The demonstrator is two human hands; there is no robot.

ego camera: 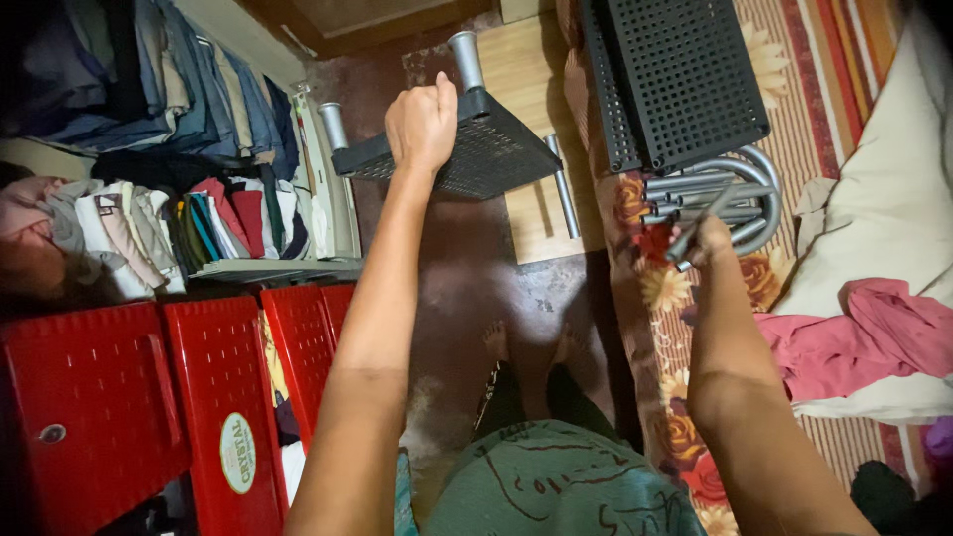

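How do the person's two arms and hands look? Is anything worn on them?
Both arms are bare up to the frame's bottom edge: no sleeves, gloves, watch or bracelets show. The left hand and the right hand show no rings, though the fingers are too small to be sure.

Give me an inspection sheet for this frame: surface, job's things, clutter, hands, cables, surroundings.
Surface: dark floor; floral mat at right.
Job's things: black perforated shelf panel with grey tubes; tube bundle.
Clutter: more black panels; pink cloth.
Hands: left hand grips the panel edge; right hand holds one grey tube.
Cables: nothing seen.
Surroundings: red cabinet; folded clothes.
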